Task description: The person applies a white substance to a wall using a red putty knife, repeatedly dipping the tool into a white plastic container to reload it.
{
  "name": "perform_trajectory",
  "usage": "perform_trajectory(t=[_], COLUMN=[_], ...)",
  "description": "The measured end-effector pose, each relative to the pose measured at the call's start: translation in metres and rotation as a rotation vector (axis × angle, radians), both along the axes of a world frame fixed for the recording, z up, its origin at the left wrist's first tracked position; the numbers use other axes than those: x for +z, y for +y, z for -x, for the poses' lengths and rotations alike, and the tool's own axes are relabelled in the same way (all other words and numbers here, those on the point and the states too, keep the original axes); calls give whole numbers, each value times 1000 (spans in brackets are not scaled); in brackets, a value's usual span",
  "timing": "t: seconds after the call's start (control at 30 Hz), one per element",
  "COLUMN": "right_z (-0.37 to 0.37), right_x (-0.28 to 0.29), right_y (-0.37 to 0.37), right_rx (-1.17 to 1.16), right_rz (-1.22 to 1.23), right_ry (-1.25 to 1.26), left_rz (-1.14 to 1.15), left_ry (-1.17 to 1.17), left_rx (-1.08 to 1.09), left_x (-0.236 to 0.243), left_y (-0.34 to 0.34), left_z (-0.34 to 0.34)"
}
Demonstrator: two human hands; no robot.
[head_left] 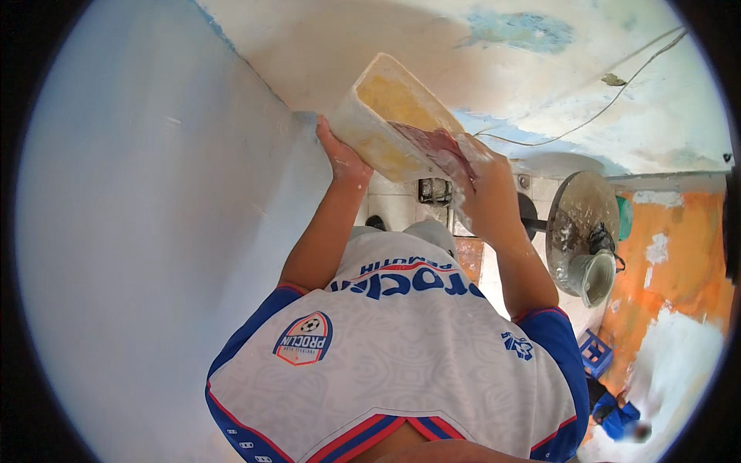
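Patchy wall (pixel 525 77); tub (pixel 349 123) against left hand (pixel 346 158).
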State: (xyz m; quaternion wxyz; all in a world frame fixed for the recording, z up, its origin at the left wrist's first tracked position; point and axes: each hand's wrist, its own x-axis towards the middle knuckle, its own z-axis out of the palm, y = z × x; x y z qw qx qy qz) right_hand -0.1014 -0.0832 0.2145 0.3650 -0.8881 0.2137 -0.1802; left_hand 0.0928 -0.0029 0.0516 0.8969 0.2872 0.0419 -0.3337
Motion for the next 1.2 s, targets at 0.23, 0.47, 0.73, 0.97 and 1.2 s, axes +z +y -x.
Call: perform_trajectory(t=[0.23, 0.47, 0.73, 0.97, 1.2], right_z=[61, 106, 107, 94, 103], right_x=[24, 41, 43, 48, 14], right_y=[-42, -97, -101, -135, -178], right_rx=[-108, 145, 163, 346, 337], right_rz=[-373, -211, 104, -39, -512], right_ry=[-314, -561, -242, 161, 153], left_rz=[98, 400, 457, 472, 309], left_ry=[-27, -99, -152, -204, -97], left_rx=[71, -40, -3, 35, 147], left_x=[8, -43, -39, -35, -32], left_y=[1, -5, -18, -32, -51], left_z=[29, 35, 59, 70, 96])
